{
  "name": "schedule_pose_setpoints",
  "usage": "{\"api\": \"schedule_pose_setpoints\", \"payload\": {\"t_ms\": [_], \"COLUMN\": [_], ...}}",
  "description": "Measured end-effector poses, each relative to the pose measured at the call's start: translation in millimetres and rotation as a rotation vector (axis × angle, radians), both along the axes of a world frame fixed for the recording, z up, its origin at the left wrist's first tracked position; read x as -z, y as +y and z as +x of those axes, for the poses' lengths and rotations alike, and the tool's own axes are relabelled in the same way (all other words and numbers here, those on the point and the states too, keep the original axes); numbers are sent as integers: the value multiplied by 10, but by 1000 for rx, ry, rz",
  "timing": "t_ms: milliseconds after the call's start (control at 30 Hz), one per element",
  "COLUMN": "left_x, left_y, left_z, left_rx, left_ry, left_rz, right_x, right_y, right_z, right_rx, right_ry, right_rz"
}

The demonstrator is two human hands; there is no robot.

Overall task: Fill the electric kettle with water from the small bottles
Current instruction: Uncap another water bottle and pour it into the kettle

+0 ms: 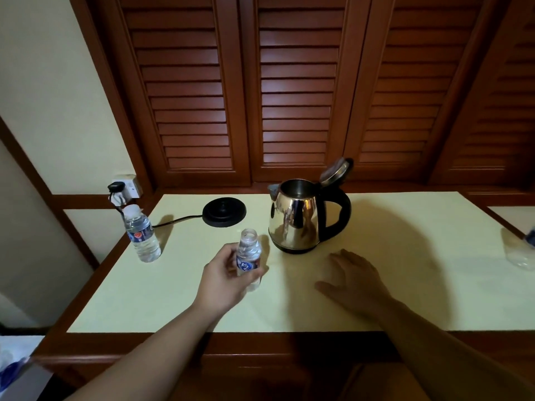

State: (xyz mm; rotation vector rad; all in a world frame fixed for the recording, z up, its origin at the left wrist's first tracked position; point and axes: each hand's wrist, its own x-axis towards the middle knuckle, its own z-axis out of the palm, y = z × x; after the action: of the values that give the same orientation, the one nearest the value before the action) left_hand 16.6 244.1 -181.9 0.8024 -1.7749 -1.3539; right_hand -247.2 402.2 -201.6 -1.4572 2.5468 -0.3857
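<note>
Table [405,285] has open room at near middle and right; wood edge runs along the near side. 3 small bottles: capped bottle [142,234] far left by the edge, uncapped bottle [249,260] in the left hand [224,280], a 3rd [521,251] lying at right edge, partly cut off. 1 kettle [298,217], lid up, center-far, w/ 1 base [224,212] left of it. Left hand wraps fingers round the uncapped bottle, upright. Right hand [356,280] spread, palm down, holding nothing, near the kettle.

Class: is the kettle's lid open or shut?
Open. The kettle has its lid tipped back above the handle, and its dark inside shows.
</note>
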Motion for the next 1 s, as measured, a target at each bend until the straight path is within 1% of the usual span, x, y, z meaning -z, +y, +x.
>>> {"api": "schedule_pose_setpoints", "payload": {"t_ms": [67,167,333,433,567,833,1000], "left_x": [-97,-262,-620,-855,-1128,-1489,-1637], "left_y": [-63,-223,-664,-809,-956,-1212,-1301], "left_z": [-32,-111,-377,-546,-723,-833,-863], "left_rx": [-8,-3,-48,-62,-87,2,9], "left_ry": [-14,-86,-175,-266,-428,-720,-821], "left_rz": [-51,-169,-304,-387,-606,-908,-1022], "right_x": [64,79,88,87,97,91,85], "right_y": [18,-5,12,11,15,20,29], "right_z": [8,-2,-14,-24,-41,-29,-27], "right_rx": [6,8,14,13,12,15,18], "right_ry": [24,34,23,27,27,29,24], "right_rz": [12,23,9,-3,-12,-21,-31]}}
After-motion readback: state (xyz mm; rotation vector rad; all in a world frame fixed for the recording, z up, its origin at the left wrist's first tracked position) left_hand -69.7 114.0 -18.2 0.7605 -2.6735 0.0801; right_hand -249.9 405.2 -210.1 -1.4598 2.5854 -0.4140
